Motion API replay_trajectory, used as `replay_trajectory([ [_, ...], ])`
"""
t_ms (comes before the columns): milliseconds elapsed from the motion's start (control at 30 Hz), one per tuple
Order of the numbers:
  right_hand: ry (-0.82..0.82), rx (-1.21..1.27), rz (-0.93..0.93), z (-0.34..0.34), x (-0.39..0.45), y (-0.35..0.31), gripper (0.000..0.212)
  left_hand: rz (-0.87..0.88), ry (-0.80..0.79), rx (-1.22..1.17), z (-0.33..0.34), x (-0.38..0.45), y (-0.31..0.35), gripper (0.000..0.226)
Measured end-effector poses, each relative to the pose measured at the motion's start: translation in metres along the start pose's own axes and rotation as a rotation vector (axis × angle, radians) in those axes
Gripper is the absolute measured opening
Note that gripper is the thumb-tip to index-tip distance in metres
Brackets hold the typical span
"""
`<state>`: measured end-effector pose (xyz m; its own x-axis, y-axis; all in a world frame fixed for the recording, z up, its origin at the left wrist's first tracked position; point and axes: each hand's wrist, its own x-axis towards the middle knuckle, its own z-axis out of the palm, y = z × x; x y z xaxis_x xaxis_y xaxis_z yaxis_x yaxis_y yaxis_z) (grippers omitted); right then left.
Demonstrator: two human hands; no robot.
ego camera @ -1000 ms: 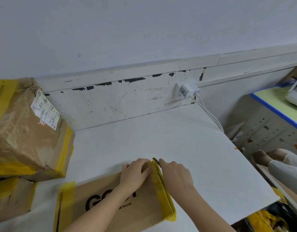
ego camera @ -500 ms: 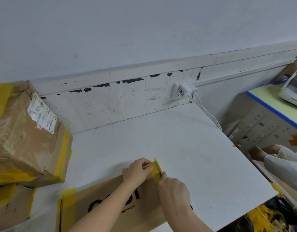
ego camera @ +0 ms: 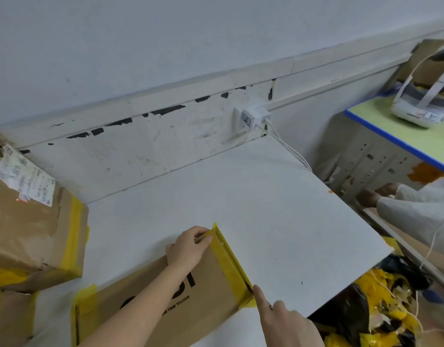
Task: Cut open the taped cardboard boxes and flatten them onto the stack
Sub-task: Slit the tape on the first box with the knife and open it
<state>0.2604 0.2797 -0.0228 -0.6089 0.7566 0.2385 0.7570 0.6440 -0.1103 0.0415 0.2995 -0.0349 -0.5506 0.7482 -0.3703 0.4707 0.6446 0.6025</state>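
- The right hand, nearest, has its index finger stretched to the near end of the yellow-taped edge; a thin dark tool seems to lie under that finger, though the grip cannot be told.
- The flat brown printed cardboard box lies on the white table.
- The left hand curls over the box's far corner, pinching it.
- Crumpled brown taped boxes sit stacked far left.
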Motion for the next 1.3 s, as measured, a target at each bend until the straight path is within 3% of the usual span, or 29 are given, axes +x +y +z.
replay_trajectory([
  [67, -0.190, 0.067, -0.007, -0.007, -0.013, 0.006, 0.076, 0.009, 0.003, -0.036, 0.002, 0.002, -0.002, 0.020],
  [133, -0.470, 0.031, 0.096, -0.012, -0.022, 0.007, 0.054, 0.012, 0.028, -0.029, 0.003, 0.001, -0.001, 0.022],
  [167, -0.455, 0.038, 0.097, 0.000, -0.030, 0.017, 0.045, 0.012, 0.045, -0.003, 0.002, -0.001, 0.000, 0.024],
  [233, -0.746, 0.185, 0.194, 0.001, -0.037, 0.022, 0.088, 0.029, 0.074, 0.042, 0.002, -0.002, 0.002, 0.025],
  [300, -0.596, 0.228, 0.222, 0.013, -0.047, 0.032, 0.091, 0.049, 0.074, 0.074, 0.001, -0.004, 0.003, 0.027],
  [333, -0.423, 0.178, 0.262, 0.020, -0.055, 0.034, 0.086, 0.059, 0.065, 0.099, 0.002, -0.005, 0.003, 0.028],
  [400, -0.409, 0.214, 0.198, 0.009, -0.046, 0.038, 0.075, 0.070, 0.066, 0.155, 0.002, -0.008, 0.004, 0.035],
  [433, -0.388, 0.243, 0.220, 0.007, -0.043, 0.043, 0.056, 0.076, 0.083, 0.198, 0.001, -0.012, 0.005, 0.044],
  [467, -0.291, 0.245, 0.302, 0.004, -0.037, 0.052, 0.035, 0.085, 0.104, 0.264, 0.001, -0.019, 0.006, 0.058],
  [533, -0.188, 0.227, 0.331, 0.015, -0.039, 0.061, 0.031, 0.108, 0.100, 0.436, 0.002, -0.039, 0.011, 0.104],
  [567, -0.187, 0.230, 0.344, 0.021, -0.039, 0.063, 0.035, 0.101, 0.052, 0.500, 0.004, -0.050, 0.015, 0.125],
  [633, -0.336, 0.344, 0.311, 0.023, -0.034, 0.052, 0.071, 0.057, -0.063, 0.549, 0.013, -0.070, 0.020, 0.145],
  [667, -0.412, 0.378, 0.372, 0.018, -0.025, 0.050, 0.077, 0.047, -0.098, 0.566, 0.019, -0.076, 0.020, 0.144],
  [700, -0.313, 0.370, 0.442, 0.019, -0.016, 0.050, 0.071, 0.057, -0.124, 0.593, 0.024, -0.079, 0.018, 0.140],
  [733, -0.218, 0.344, 0.434, 0.025, -0.012, 0.052, 0.060, 0.085, -0.151, 0.621, 0.027, -0.079, 0.016, 0.135],
  [800, -0.289, 0.366, 0.366, 0.022, 0.001, 0.055, 0.044, 0.165, -0.215, 0.657, 0.024, -0.076, 0.010, 0.127],
  [1033, -0.234, 0.412, 0.269, -0.001, 0.036, 0.081, 0.030, 0.676, -0.602, 0.972, -0.022, -0.057, 0.002, 0.115],
  [1133, -0.250, 0.412, 0.106, -0.005, 0.037, 0.090, 0.033, 0.575, -0.650, 1.062, -0.046, -0.059, 0.009, 0.103],
  [1233, -0.347, 0.367, -0.102, -0.007, 0.038, 0.091, 0.046, 0.342, -0.668, 0.868, -0.051, -0.071, 0.006, 0.102],
  [1300, -0.390, 0.267, -0.237, -0.012, 0.043, 0.085, 0.025, 0.296, -0.604, 0.792, -0.040, -0.081, -0.004, 0.111],
])
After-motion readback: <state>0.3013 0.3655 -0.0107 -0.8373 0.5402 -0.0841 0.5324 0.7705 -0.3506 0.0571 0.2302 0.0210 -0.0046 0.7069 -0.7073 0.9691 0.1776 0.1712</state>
